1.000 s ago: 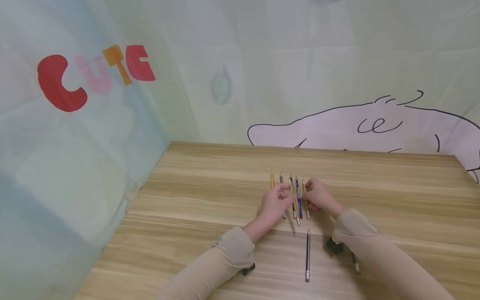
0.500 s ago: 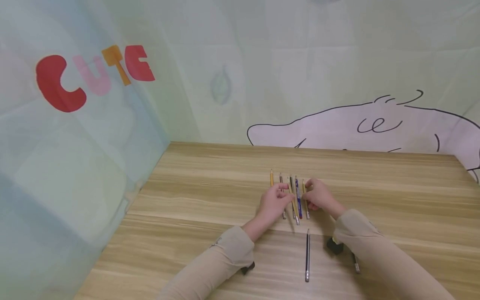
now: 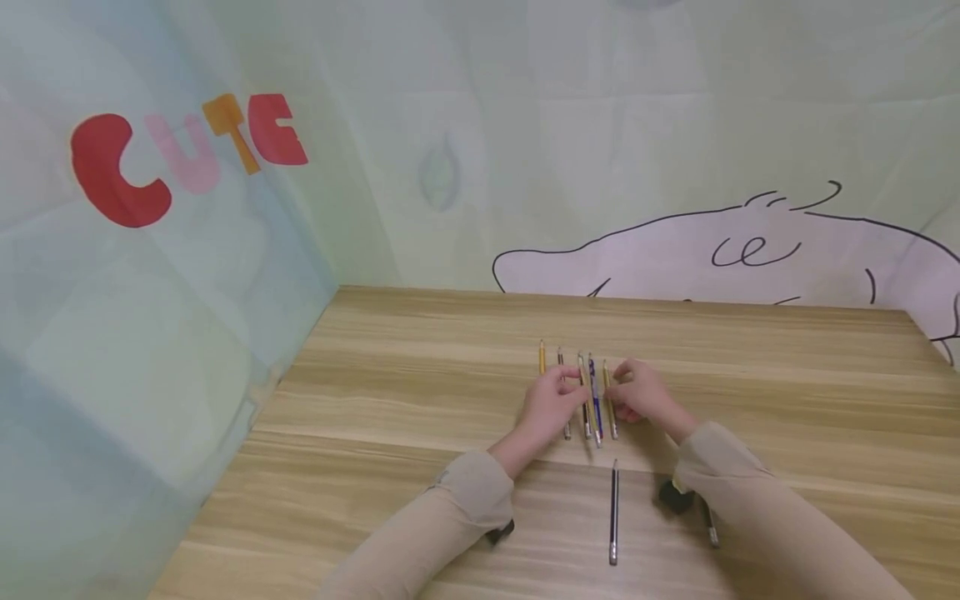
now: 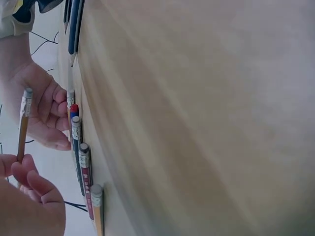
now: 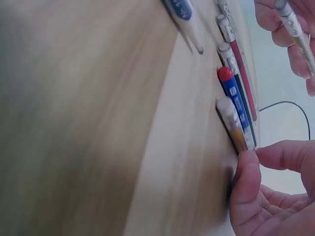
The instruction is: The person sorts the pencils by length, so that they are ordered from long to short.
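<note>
My left hand (image 3: 551, 404) pinches a yellow pencil (image 4: 23, 118) between thumb and fingertips. That pencil is tilted, eraser end toward me, and raised above the table in the left wrist view. The thumb and forefinger of my right hand (image 3: 641, 392) pinch another yellow pencil (image 5: 231, 115), which lies at the right end of a row. Beside it in the row are a blue pencil with a red end (image 5: 234, 93), a dark pencil (image 4: 76, 130), a maroon pencil (image 4: 85, 172) and a yellow pencil (image 4: 97, 206) at the left.
Closer to me on the wooden table (image 3: 375, 392) lies a dark pencil (image 3: 614, 512). A second dark pencil (image 3: 709, 525) is partly covered by the right sleeve. Small black objects (image 3: 675, 496) show under both sleeves. A printed cloth (image 3: 420, 167) stands behind the table.
The pencil in my left hand has tipped slightly and now stands more in line with the row. My right hand stays at the rightmost pencil, almost unmoved.
</note>
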`<action>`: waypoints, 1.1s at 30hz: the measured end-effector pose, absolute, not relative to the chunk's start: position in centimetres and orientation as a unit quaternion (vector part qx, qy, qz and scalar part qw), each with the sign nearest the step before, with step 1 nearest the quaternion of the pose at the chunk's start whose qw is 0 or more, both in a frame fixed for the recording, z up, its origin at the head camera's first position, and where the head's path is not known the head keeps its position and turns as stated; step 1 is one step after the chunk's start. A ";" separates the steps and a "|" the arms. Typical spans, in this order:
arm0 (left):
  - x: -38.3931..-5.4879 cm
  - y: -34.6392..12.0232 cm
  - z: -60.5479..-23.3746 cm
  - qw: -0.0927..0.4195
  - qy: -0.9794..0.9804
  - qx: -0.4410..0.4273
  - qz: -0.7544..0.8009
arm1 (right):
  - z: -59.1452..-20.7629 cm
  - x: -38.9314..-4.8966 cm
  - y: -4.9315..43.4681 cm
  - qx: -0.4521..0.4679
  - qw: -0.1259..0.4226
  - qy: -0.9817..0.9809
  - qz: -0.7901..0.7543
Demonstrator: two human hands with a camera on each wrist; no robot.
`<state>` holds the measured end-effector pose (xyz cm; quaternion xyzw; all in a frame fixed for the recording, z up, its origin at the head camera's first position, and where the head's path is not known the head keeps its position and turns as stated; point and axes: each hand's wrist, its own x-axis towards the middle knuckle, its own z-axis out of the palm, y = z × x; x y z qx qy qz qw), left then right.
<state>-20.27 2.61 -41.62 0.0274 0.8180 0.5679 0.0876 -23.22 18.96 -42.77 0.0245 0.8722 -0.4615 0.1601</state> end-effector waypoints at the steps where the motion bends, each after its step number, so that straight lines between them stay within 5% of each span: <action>1: -20.4 2.8 -41.6 0.088 0.820 0.028 0.565 | -42.8 -23.1 19.2 0.022 0.159 0.869 -0.469; 33: -23.0 8.1 -41.7 0.119 0.897 0.003 0.425 | -42.0 -18.9 26.6 0.009 0.119 0.846 -0.520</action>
